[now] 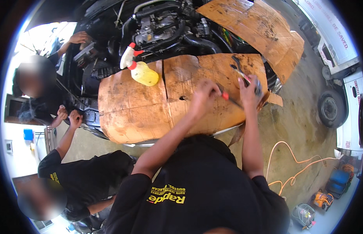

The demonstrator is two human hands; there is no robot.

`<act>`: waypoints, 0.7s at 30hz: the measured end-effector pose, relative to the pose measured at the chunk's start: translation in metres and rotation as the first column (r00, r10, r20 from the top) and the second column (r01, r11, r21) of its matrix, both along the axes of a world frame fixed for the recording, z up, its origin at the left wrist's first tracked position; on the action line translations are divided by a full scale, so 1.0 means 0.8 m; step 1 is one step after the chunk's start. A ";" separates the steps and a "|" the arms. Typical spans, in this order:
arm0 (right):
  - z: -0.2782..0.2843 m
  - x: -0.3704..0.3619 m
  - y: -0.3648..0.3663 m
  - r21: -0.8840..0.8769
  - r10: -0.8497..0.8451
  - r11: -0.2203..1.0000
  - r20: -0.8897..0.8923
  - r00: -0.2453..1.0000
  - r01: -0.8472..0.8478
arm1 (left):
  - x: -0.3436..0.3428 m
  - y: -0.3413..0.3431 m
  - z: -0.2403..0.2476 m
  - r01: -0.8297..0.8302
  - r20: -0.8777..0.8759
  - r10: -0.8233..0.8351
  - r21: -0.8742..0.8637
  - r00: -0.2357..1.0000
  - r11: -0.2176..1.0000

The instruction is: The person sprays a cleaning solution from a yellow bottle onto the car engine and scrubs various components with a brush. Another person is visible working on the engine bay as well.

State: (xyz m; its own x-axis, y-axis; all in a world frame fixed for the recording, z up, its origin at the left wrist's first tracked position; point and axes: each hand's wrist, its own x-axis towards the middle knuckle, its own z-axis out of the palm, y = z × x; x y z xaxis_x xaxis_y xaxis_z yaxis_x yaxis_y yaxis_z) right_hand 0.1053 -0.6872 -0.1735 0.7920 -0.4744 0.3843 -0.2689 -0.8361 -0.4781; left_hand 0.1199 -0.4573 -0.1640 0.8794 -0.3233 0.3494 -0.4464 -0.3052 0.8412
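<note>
The left hand (pixel 205 96) is raised over the cardboard, fingers bent inward and blurred, with thumb and fingertips closed on the end of a red-handled screwdriver (pixel 225 96). The screwdriver sits at the right of that hand, in the gap before the right hand (pixel 249 93); its long axis slants, handle toward the left fingertips, slim dark shaft pointing rightward and back toward the wearer, ending near the right wrist. The right hand is curled around a greyish object (pixel 258 89), which shows past its outer side; blur prevents identification. Just ahead of the right hand is a dark wrench (pixel 237 63), long axis running away from the wearer, open end farthest from the fingers. Beneath both hands is a stained cardboard sheet (pixel 130 113). Ahead and to the left of the left hand, a spray bottle (pixel 145 74) of yellow liquid leans, its red and white head tilted leftward. Beyond the cardboard, ahead of both hands, is an engine (pixel 158 29). Well to the left of the left hand, a co-worker's hand (pixel 75 118) is at the vehicle's edge. Behind and right of the right hand, an orange hose (pixel 294 176) loops across the floor (pixel 294 132).
</note>
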 end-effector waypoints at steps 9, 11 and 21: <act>-0.013 0.070 -0.042 0.173 0.401 0.908 -0.090 0.912 -0.382 | 0.082 -0.028 -0.003 -0.238 0.039 0.238 -0.010 0.971 0.971; 0.007 0.066 -0.029 0.233 0.494 0.858 -0.132 0.860 -0.457 | 0.083 -0.030 -0.002 -0.243 0.040 0.242 0.007 0.969 0.970; 0.022 0.013 0.026 0.196 0.508 0.844 0.009 0.861 -0.500 | 0.051 0.008 0.003 -0.152 0.050 0.149 0.062 0.988 0.986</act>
